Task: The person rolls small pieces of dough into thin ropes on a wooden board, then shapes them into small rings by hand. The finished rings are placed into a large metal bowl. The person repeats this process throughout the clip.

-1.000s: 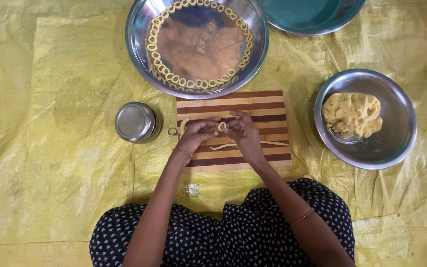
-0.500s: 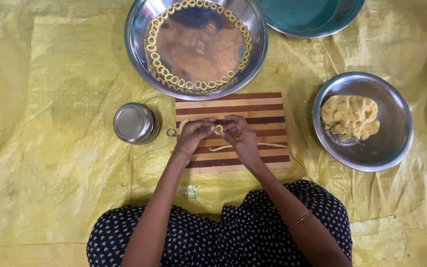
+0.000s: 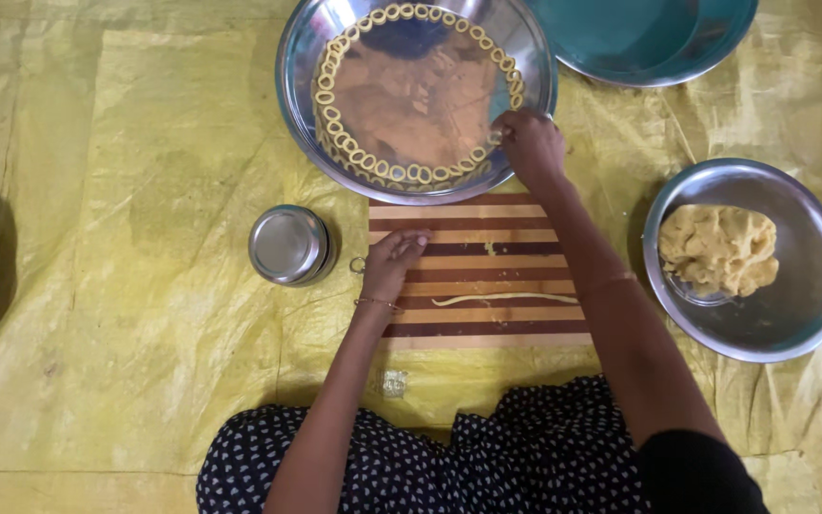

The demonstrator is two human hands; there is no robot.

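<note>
Right hand (image 3: 529, 145) is up at the rim of the big steel plate (image 3: 297, 57), fingers pinched on a small dough ring (image 3: 496, 138) in the circle of rings there. Left hand (image 3: 392, 265) rests loosely curled, empty, on the striped board (image 3: 525, 211). A thin dough strand (image 3: 504, 299) lies on the board, dough bowl (image 3: 792, 324) well to the right.

Home floor kitchen, yellow sheet (image 3: 145, 314), steel plates (image 3: 416, 95), dough bowl (image 3: 801, 314), striped board (image 3: 487, 276)
</note>
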